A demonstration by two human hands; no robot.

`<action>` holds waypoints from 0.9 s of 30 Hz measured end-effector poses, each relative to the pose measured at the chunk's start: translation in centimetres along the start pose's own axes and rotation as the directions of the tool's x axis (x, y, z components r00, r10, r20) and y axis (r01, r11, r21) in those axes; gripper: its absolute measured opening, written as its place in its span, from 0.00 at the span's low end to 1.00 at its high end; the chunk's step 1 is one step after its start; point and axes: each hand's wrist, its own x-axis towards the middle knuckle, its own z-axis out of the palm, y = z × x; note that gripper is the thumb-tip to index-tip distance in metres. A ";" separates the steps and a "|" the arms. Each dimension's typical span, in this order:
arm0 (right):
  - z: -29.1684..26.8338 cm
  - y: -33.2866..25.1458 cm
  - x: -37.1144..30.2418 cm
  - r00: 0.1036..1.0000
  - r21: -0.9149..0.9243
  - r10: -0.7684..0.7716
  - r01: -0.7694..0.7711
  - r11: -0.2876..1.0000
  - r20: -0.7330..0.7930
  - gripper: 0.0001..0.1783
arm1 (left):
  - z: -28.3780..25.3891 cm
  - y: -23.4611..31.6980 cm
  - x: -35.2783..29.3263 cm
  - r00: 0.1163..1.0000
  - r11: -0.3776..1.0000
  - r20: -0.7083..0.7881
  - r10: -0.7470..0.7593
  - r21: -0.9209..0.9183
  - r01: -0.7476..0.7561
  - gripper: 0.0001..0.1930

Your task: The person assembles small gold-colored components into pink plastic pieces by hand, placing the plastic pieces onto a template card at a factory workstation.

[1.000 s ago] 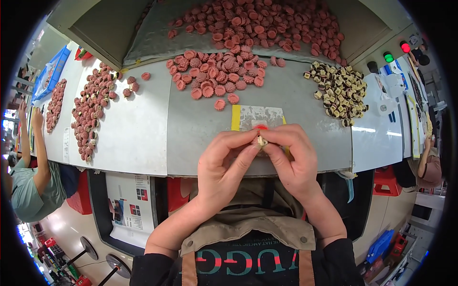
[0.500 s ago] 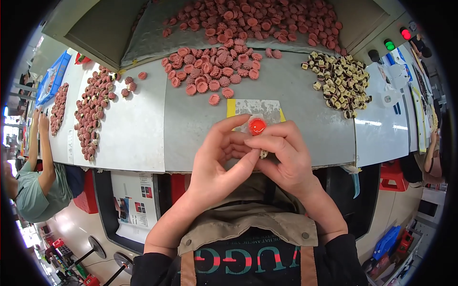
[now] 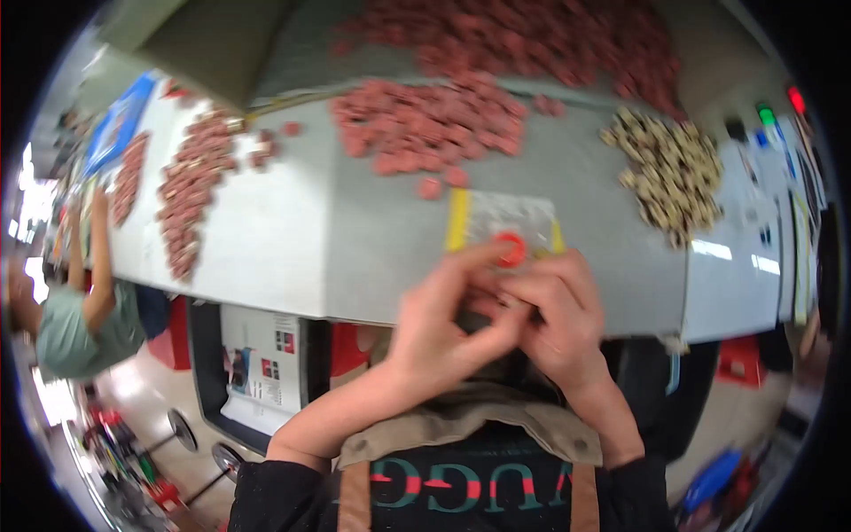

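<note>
Both my hands meet just above the front edge of the grey table, blurred by motion. My left hand (image 3: 448,324) is curled, its thumb and fingertips pressed toward the other hand. My right hand (image 3: 565,310) is bent closed against those fingertips. A tiny piece shows faintly between them; its kind is hidden by the fingers and blur. Right behind the fingertips sits a small round bright red dish (image 3: 511,251). It rests at a whitish, smeared sheet (image 3: 510,213) with yellow strips at its sides.
Pink-red, ridged cup-shaped pieces (image 3: 430,124) lie heaped ahead, with more on the raised shelf (image 3: 523,40). Cream-and-dark pieces (image 3: 669,173) form a pile at right. Reddish pieces with pale bits (image 3: 191,191) line the left. A co-worker (image 3: 75,319) works at far left.
The whole view has shifted, so the table and piles appear further right and slightly tilted. My hands stay together near the red dish, and the picture is now blurred.
</note>
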 end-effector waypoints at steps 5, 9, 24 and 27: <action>-0.5 -2.8 -0.7 0.998 -0.058 0.068 -0.067 0.996 0.009 0.19 | -1.4 2.1 -0.7 0.993 0.996 0.119 -0.003 -0.086 0.013 0.23; -1.4 -4.6 -0.3 0.980 0.027 0.169 -0.172 0.985 0.105 0.17 | -7.6 2.6 -1.7 0.980 0.905 -0.088 0.179 0.405 -0.129 0.12; -8.4 3.4 0.6 0.964 -0.598 0.266 -0.210 0.774 0.006 0.13 | -18.6 -1.3 5.1 0.838 0.299 0.021 0.545 0.929 -0.218 0.11; -8.9 3.2 0.9 0.947 -0.603 0.310 -0.198 0.773 0.087 0.13 | -19.4 -1.2 5.2 0.848 0.263 -0.019 0.530 0.954 -0.143 0.11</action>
